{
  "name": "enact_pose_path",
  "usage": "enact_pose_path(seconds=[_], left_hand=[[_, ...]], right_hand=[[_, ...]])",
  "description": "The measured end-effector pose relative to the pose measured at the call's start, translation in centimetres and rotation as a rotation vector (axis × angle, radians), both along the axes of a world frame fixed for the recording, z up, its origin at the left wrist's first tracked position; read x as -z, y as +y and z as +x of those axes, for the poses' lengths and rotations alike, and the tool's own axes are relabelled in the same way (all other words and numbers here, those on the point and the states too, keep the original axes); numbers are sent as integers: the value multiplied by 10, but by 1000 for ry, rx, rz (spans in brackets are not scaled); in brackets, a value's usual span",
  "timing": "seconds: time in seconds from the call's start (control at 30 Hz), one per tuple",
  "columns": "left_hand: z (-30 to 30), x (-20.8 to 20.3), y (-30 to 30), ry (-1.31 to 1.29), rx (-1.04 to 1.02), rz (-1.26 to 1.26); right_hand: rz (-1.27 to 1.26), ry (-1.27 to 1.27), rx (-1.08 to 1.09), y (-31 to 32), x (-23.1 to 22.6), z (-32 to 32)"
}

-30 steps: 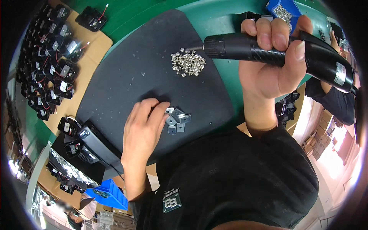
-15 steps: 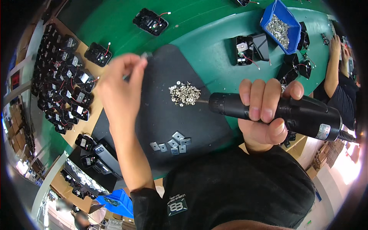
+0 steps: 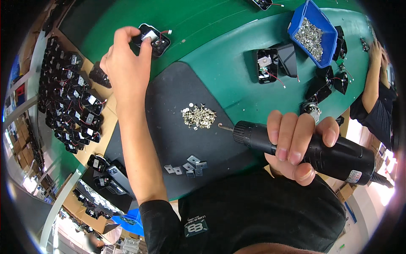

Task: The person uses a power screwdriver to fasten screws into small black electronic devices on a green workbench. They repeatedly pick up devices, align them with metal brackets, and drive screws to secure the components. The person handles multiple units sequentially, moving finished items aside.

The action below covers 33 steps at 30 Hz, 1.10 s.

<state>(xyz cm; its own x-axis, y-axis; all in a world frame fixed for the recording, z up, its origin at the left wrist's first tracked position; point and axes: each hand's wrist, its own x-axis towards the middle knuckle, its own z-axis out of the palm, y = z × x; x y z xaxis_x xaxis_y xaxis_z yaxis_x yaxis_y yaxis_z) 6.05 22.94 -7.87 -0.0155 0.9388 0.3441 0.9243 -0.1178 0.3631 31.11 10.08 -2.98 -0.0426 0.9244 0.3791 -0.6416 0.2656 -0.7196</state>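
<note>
From where I stand, the black mat (image 3: pixel 169 95) lies on the green counter (image 3: pixel 230 67), with a heap of screws (image 3: pixel 198 117) in its middle and a few loose metal plates (image 3: pixel 193 159) nearer the person. A blue bin (image 3: pixel 329 42) of more screws sits at the far right, beside an open black box (image 3: pixel 262 77); rows of similar boxes crowd the tan board (image 3: pixel 108 122) on the left. The screw heap lies between the left forearm and the tool. The hands are well apart. The left hand (image 3: pixel 127 65) reaches far out, palm down, thumb and fingers at a black case (image 3: pixel 163 46) just past the mat's far corner; whether they pinch the plate inside, I cannot tell. The right hand (image 3: pixel 294 146) is wrapped round a power screwdriver (image 3: pixel 334 156), knuckles up, over the mat's right side. Its long axis runs sideways, the bit (image 3: pixel 225 127) pointing left, just beside the screws, the cord end slanting rightward and nearer the person. The case's long side slants away to the left, its red wire (image 3: pixel 163 32) sticking out rightward.
</note>
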Motion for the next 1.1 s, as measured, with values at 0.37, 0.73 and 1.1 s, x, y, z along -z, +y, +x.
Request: enact_pose_path(seconds=[0.37, 0.73, 1.1], left_hand=[[-21, -58, -70, -62, 42, -156], [-16, -55, -197, -182, -18, -338], [9, -52, -215, -304, 291, -158]], right_hand=[[-86, -26, 18, -2, -8, -8], [-100, 145, -113, -7, -22, -29], [-95, 245, -143, -37, -45, -41]])
